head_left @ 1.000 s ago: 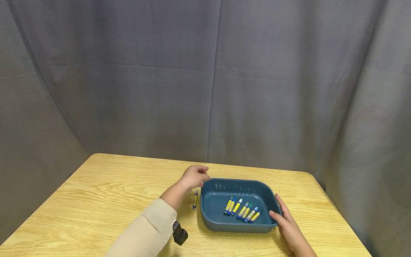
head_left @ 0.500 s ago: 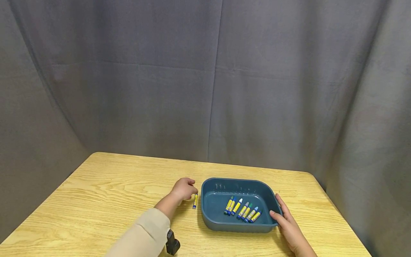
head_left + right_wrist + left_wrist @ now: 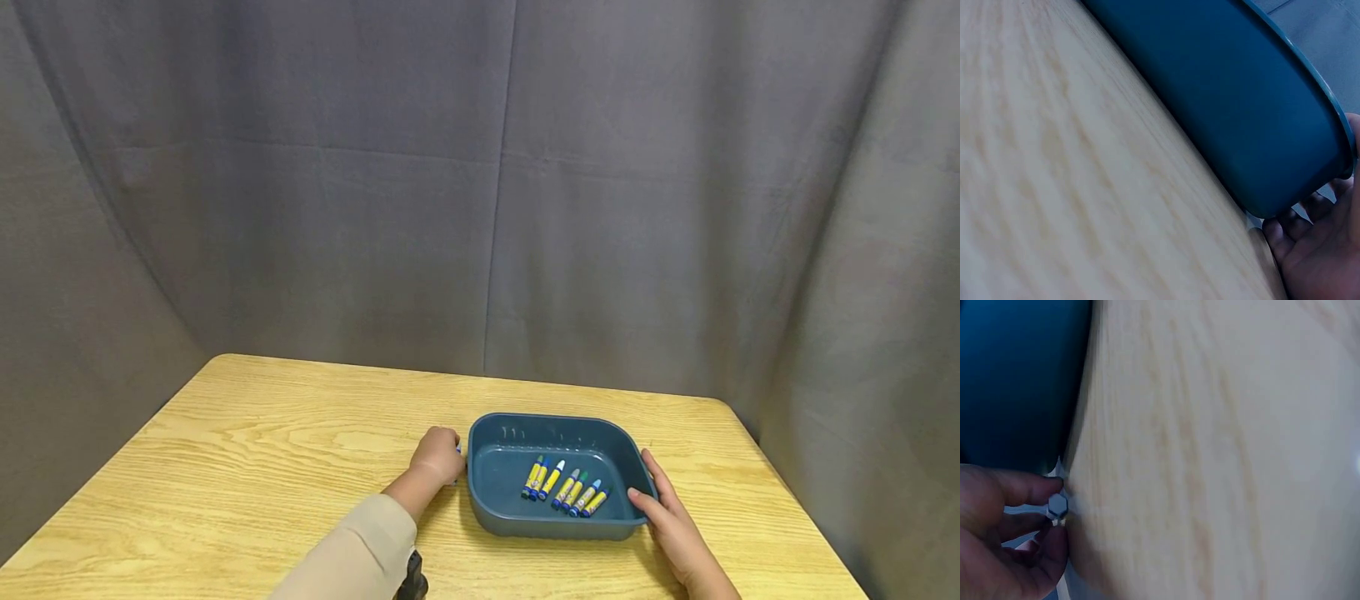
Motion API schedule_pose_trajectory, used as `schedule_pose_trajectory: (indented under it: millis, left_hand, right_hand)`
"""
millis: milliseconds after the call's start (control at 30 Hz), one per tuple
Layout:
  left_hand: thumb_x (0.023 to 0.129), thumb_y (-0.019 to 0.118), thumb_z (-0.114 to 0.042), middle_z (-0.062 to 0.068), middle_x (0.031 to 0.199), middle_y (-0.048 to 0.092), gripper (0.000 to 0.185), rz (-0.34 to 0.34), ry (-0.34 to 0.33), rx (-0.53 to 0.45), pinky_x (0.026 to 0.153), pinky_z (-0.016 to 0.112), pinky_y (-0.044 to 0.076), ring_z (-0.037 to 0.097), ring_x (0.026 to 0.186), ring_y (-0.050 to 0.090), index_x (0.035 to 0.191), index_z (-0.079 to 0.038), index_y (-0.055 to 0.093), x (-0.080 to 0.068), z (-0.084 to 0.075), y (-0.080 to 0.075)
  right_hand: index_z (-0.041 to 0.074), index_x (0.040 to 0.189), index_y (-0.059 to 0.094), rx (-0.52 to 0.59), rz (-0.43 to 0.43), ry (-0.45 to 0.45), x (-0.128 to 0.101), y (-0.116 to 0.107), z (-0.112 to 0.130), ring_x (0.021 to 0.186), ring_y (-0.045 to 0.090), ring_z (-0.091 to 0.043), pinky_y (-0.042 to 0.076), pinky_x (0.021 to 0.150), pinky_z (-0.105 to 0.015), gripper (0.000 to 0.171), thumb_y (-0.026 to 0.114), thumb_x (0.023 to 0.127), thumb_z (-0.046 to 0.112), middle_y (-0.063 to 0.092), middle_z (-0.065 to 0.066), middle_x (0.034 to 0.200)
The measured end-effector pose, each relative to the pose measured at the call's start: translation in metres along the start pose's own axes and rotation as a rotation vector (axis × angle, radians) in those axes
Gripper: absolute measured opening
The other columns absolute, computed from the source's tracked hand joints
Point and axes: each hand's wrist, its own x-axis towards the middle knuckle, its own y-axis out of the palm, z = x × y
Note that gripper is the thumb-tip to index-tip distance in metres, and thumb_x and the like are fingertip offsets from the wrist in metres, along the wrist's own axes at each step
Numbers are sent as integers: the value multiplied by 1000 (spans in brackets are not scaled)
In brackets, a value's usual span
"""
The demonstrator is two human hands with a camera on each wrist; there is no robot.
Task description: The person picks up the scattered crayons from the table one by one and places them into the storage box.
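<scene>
My left hand (image 3: pixel 437 456) is beside the left wall of a dark teal plastic bin (image 3: pixel 555 528), low over the table. In the left wrist view, its thumb and fingertips pinch a crayon (image 3: pixel 1057 505), seen end-on as a hexagon; in the head view the hand mostly covers it. Several crayons (image 3: pixel 552 481) with yellow and blue wrappers lie loosely side by side on the bin's floor. At the bin's right end, my right hand (image 3: pixel 675 529) grips the rim, thumb over the edge and fingers against the outer wall, as the right wrist view also shows.
The bin stands on a light wood-grain table (image 3: pixel 300 433) with rounded far corners. Grey curtains (image 3: pixel 480 208) hang behind it and at both sides. A small black device (image 3: pixel 412 577) is strapped at the left sleeve.
My left hand has come from the bin's far left corner down to the crayon lying on the table and pinched it. My right hand and the bin have stayed put.
</scene>
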Motion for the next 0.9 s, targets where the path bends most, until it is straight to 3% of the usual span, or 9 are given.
schedule_pose_trajectory:
  millis: [100,233,433,633,733,900]
  left_hand:
    - [83,62,2,21,105,63,28,6,12,28,88,40,55,28,91,62,109,10,66,0,0,-1]
    - [83,61,4,23,112,66,33,52,17,-5,91,42,55,29,96,64,115,12,64,0,2,-4]
    - [87,55,5,27,124,62,41,117,-9,-195,74,31,54,28,96,62,126,13,57,-2,8,-15]
    - [89,49,7,21,115,61,44,163,-64,-468,55,21,42,16,74,52,133,11,53,-2,9,-29]
    - [91,50,7,20,115,60,43,173,-72,-547,56,21,39,14,73,47,134,8,53,0,3,-38]
    - [91,54,6,14,110,58,42,186,-50,-631,66,26,49,16,88,52,133,5,55,4,-14,-49]
  right_hand:
    - [13,159,0,0,-1,7,1,0,0,149,4,-40,30,86,4,75,48,100,20,-6,-16,165]
    - [14,159,-1,2,6,15,1,-1,0,150,3,-40,30,86,4,76,47,100,20,-8,-15,165]
    - [15,159,-1,-13,9,18,0,-2,-1,150,3,-40,30,85,3,76,48,100,21,-8,-14,165]
    - [14,159,-1,-28,8,14,0,-2,0,150,1,-40,30,85,2,76,47,101,21,-8,-14,165]
    - [14,159,0,-25,6,19,0,-2,0,151,1,-39,29,85,2,76,48,101,21,-8,-14,165]
    - [15,159,0,-29,6,29,0,-2,0,151,0,-38,29,85,2,76,48,101,22,-9,-12,165]
